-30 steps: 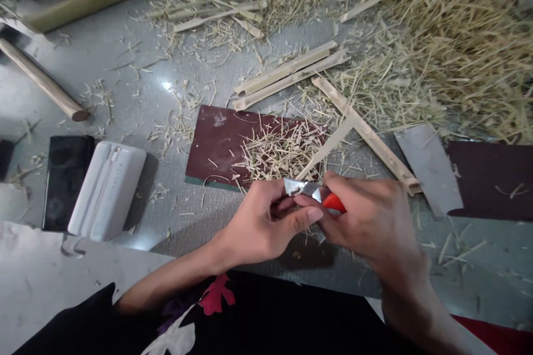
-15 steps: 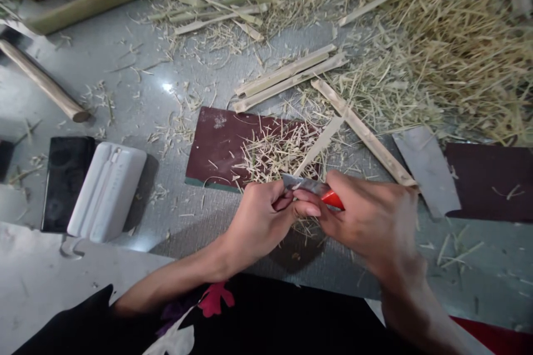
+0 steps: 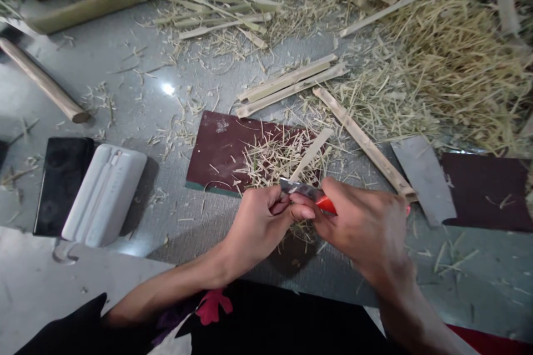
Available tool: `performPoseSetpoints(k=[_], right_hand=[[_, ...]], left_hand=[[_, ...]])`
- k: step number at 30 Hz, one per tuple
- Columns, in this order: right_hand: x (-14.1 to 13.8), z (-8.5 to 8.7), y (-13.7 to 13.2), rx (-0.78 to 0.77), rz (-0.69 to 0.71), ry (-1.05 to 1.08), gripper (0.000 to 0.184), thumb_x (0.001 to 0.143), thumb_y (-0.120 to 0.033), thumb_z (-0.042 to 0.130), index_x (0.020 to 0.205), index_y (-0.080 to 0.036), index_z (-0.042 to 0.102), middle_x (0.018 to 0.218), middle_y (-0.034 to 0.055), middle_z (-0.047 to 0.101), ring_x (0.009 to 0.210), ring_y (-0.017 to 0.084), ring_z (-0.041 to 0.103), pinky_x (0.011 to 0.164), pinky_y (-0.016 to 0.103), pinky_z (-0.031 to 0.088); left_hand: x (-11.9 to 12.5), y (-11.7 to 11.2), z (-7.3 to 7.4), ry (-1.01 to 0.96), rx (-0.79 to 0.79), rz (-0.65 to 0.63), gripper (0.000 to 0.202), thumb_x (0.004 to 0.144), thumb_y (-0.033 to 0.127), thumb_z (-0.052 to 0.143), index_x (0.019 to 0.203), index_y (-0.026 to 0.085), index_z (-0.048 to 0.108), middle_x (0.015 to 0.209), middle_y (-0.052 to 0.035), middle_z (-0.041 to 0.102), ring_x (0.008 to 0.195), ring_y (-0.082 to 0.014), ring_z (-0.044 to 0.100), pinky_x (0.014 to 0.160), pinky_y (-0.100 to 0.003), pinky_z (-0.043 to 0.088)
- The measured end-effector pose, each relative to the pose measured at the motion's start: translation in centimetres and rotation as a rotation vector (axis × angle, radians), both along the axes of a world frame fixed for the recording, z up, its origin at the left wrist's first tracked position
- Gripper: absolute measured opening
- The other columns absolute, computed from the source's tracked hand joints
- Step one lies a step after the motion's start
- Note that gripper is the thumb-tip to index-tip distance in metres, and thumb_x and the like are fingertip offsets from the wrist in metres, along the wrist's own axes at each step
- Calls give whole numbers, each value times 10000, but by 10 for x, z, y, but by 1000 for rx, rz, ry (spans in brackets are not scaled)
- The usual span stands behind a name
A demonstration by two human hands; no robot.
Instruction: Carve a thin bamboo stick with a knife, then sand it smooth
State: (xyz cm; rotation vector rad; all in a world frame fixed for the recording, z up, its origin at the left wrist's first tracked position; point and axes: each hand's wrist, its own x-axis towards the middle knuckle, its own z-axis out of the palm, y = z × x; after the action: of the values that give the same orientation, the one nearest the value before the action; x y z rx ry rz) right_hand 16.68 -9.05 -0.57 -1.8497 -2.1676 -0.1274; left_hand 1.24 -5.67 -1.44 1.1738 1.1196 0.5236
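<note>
My right hand [image 3: 362, 222] is closed around the red handle of a knife [image 3: 300, 187], its short metal blade pointing left. Pinched in my left hand [image 3: 260, 224] is a thin pale bamboo strip [image 3: 311, 152], which slants up and away to the right. The blade lies across the strip close to my left fingertips, and both hands meet there. How the strip's near end sits in the fingers is hidden. Beyond the hands, a dark red board [image 3: 220, 144] carries a heap of fine bamboo shavings [image 3: 266, 161].
Split bamboo pieces [image 3: 291, 83] lie behind the board, with a big shavings pile [image 3: 449, 50] at right. A flat metal blade [image 3: 425, 177] rests against another dark board [image 3: 487, 191]. Left are a white power bank [image 3: 104, 194], a black phone [image 3: 62, 183] and a wooden stick [image 3: 45, 80].
The strip's far end has drawn slightly nearer to me and left, and the knife and right hand have shifted a little left. The view has moved slightly. Both grips are unchanged.
</note>
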Motion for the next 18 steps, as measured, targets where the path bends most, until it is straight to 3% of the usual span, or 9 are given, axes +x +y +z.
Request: performPoseSetpoints(k=[7,10,14,18], right_hand=[[2,1,-1,0,-56,170,383,842,-462,549,586,-188,472,459,-38,498,388,72,408,431,241,231],[3,4,1,-16,-75,337,403,847,-444,551,569,-190,410,429,-64,404,384,47,329,425,212,243],[4,6,2,-93,-116,648,427,857,-405,544,549,-195,336,437,-82,273,406,46,224,394,199,210],[1,7,1,-188,-208,905,273,778,-360,658,613,-189,524,460,-77,352,427,55,304,379,186,254]], left_hand=[[2,-2,0,-181,-152,8,600,686,422,745,517,194,216,501,92,180,445,-38,176,376,-193,144],[1,0,2,-327,-282,-39,519,738,450,693,572,199,271,500,101,212,409,-30,202,358,-169,184],[-4,2,3,-532,-478,-126,381,889,486,461,662,205,340,521,102,189,391,-39,172,339,-155,175],[-7,1,1,-660,-573,-168,301,928,396,400,726,177,441,532,92,182,428,-54,180,374,-167,208]])
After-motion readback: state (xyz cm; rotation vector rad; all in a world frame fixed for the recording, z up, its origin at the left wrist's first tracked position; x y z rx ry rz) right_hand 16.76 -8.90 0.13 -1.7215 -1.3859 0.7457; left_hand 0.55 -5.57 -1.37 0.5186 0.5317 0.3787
